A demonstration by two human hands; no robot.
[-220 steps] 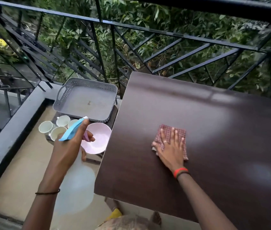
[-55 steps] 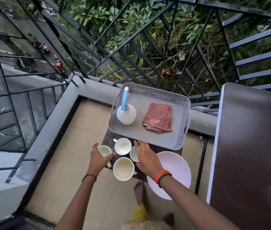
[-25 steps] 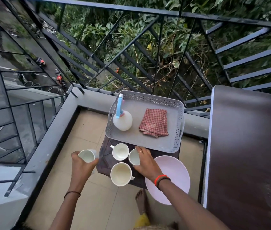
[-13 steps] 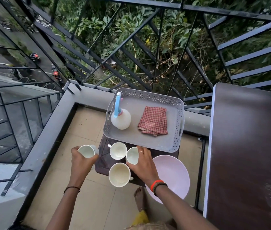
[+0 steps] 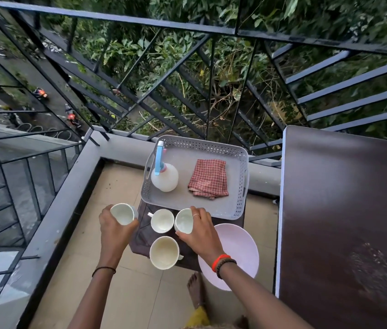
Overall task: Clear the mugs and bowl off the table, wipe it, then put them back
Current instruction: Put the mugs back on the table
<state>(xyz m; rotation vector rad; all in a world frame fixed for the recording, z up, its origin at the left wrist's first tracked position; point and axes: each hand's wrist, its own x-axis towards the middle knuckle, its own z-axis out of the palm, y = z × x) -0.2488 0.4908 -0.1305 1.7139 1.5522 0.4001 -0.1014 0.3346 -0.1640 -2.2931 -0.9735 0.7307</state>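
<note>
View from above on a balcony with a black metal railing [image 5: 211, 67] and green leaves beyond it. A large dark brown bench [image 5: 344, 210] fills the right side; its top carries no mugs or bowl, only a dull smeared patch [image 5: 377, 276] near the front. Left of it, on the tiled floor [image 5: 121, 186], a small dark side bench [image 5: 142, 236] holds everything else.

A grey perforated tray [image 5: 187, 195] sits on the far part of it, carrying a white spray bottle [image 5: 165, 178] with a blue head and, beside that, a folded red checked cloth [image 5: 208, 178]. A pale pink bowl [image 5: 237, 248] overhangs the near right corner, close to the big bench.

The left grip [image 5: 114, 236] is curled round a white mug [image 5: 122, 213], holding it over the floor just left of the side bench. The right grip [image 5: 202, 233] wraps a second mug [image 5: 183, 220] at the tray's near edge; whether it is lifted cannot be told. Two more mugs stand free between the arms: a middle mug [image 5: 162, 220] and a front mug [image 5: 164, 252].
</note>
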